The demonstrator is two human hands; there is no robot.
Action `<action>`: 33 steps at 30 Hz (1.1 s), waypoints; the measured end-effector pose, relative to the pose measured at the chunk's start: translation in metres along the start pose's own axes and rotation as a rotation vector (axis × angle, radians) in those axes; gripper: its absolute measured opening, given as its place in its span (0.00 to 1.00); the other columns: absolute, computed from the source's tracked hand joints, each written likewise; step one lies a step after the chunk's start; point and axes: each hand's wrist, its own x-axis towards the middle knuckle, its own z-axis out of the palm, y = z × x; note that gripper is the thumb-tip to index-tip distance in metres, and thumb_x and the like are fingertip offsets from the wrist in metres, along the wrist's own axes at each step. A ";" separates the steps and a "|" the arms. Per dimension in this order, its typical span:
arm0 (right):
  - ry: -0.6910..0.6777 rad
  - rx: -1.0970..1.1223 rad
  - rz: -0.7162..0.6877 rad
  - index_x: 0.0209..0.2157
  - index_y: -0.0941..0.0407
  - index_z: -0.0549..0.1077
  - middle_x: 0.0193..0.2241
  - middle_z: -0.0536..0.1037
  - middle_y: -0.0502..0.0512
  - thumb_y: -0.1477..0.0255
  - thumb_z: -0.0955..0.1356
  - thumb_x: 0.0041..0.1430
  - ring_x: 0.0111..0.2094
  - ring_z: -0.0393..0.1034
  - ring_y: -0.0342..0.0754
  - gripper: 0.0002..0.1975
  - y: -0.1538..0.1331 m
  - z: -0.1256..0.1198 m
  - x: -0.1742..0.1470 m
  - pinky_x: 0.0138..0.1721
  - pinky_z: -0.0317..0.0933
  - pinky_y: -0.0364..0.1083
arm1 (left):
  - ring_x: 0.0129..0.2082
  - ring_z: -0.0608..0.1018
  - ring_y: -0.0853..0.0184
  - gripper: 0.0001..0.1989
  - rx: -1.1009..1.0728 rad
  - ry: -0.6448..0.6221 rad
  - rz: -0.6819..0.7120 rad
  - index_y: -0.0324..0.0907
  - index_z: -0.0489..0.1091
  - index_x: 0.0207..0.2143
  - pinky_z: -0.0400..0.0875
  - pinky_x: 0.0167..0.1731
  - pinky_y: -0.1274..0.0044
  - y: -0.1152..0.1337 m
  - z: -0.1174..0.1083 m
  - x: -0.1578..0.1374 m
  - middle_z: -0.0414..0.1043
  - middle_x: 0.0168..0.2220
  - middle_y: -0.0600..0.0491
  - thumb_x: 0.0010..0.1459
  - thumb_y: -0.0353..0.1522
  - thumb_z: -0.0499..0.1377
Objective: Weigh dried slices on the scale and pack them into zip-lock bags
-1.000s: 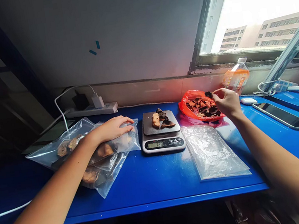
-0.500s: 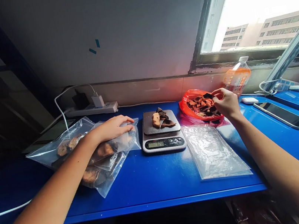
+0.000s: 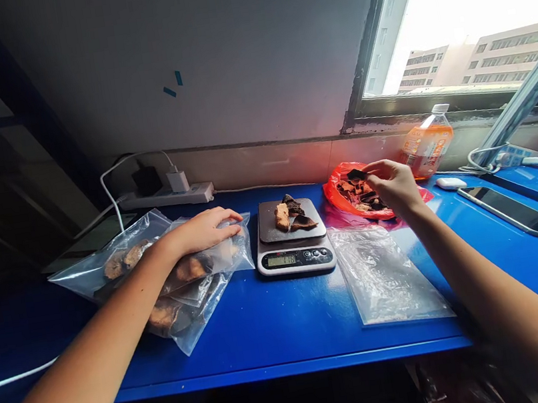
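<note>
My right hand [image 3: 392, 184] pinches a dark dried piece [image 3: 357, 175], flat and brown-black, above the red plastic bag [image 3: 337, 201]. More dried brown pieces [image 3: 367, 200] fill that bag. At the centre stands a digital kitchen scale [image 3: 296, 259] with several dried chunks [image 3: 282, 216], one pale and the others dark, on its metal plate. My left hand [image 3: 207, 229] lies with fingers stretched out over clear bags [image 3: 191, 327] that hold similar brown chunks. Flat clear plastic bags [image 3: 389, 278] lie right of the scale.
An orange-labelled bottle [image 3: 426, 141] stands behind the red bag. A phone [image 3: 516, 210] and a white earbud case [image 3: 451, 183] lie at the right. Against the wall sits a power strip [image 3: 197, 193] with a charger and white cable. The blue table's front edge [image 3: 294, 367] runs below.
My right hand has moved left, carrying the dark piece over the red bag toward the scale. The display digits differ. My left hand stays in place.
</note>
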 end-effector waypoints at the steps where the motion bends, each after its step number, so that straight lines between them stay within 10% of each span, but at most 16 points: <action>1: -0.044 0.038 -0.041 0.35 0.59 0.77 0.32 0.80 0.59 0.70 0.66 0.48 0.31 0.75 0.49 0.12 -0.007 0.006 -0.003 0.32 0.68 0.48 | 0.55 0.70 0.58 0.27 -0.001 -0.001 -0.001 0.44 0.69 0.52 0.63 0.56 0.72 0.000 0.000 0.000 0.69 0.55 0.49 0.56 0.48 0.50; 27: -0.410 -0.066 -0.349 0.31 0.55 0.74 0.33 0.79 0.53 0.73 0.67 0.53 0.35 0.69 0.47 0.04 -0.056 0.063 -0.057 0.39 0.61 0.47 | 0.55 0.70 0.58 0.26 -0.017 -0.009 -0.004 0.44 0.68 0.53 0.63 0.55 0.70 0.000 0.000 -0.001 0.69 0.55 0.49 0.57 0.47 0.51; 33: -0.490 -0.006 -0.241 0.34 0.55 0.70 0.33 0.78 0.52 0.76 0.66 0.50 0.36 0.71 0.47 0.07 -0.052 0.062 -0.057 0.39 0.62 0.46 | 0.55 0.70 0.58 0.26 -0.011 -0.001 -0.005 0.45 0.69 0.52 0.63 0.56 0.69 0.000 0.001 -0.001 0.69 0.55 0.49 0.56 0.48 0.51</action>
